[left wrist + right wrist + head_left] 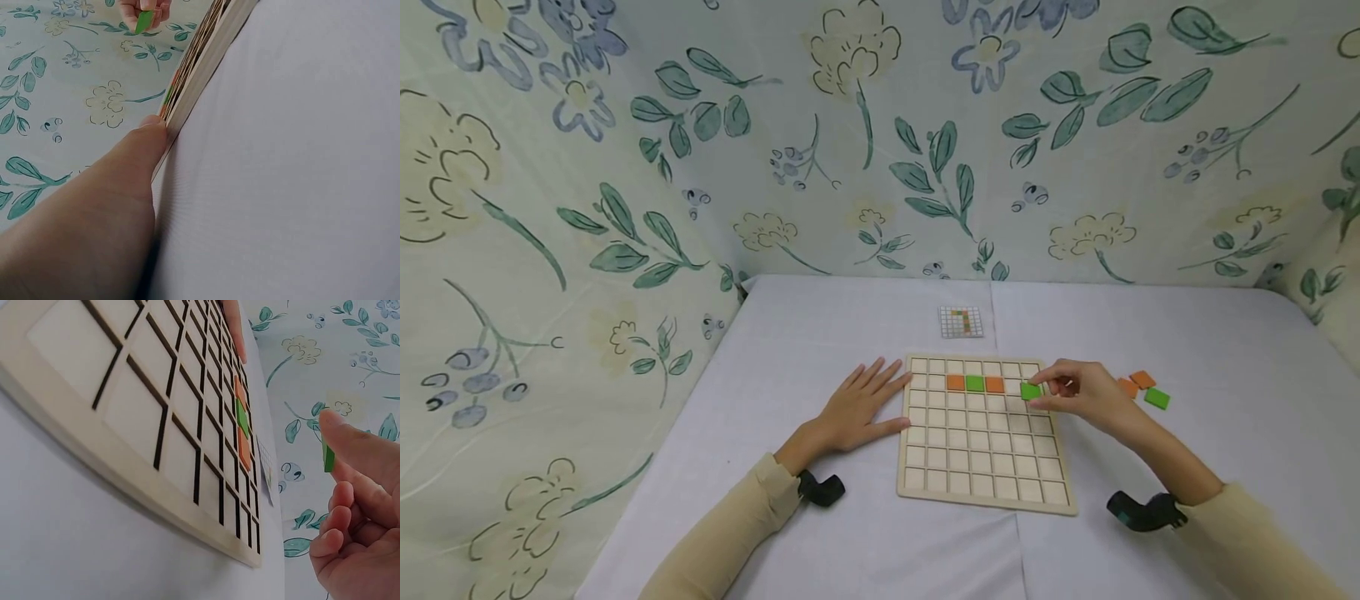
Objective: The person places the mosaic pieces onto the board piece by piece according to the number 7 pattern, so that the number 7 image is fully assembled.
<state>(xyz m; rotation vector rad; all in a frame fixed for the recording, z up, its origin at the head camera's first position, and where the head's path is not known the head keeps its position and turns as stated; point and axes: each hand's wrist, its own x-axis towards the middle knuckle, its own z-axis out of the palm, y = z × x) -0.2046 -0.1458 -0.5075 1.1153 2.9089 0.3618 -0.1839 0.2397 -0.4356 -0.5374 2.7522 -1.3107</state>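
Green flat square tile, pinched between the thumb and forefinger of my right hand, held above the pale wooden grid board; that hand's other fingers curl toward the palm. To the left of my right hand, an orange square tile, a second green square tile and a second orange square tile lie side by side, each in its own cell. My left hand grasps nothing: its fingers are spread, its thumb touches the board's edge, and it probably helps steady the board. For clean seating, I judge it best to square the tile with the ridges, lower it level, and release only when it lies flat. Just right of my right hand rest two loose orange tiles and a loose green tile on the white cloth; beyond both hands lies a small printed grid card.
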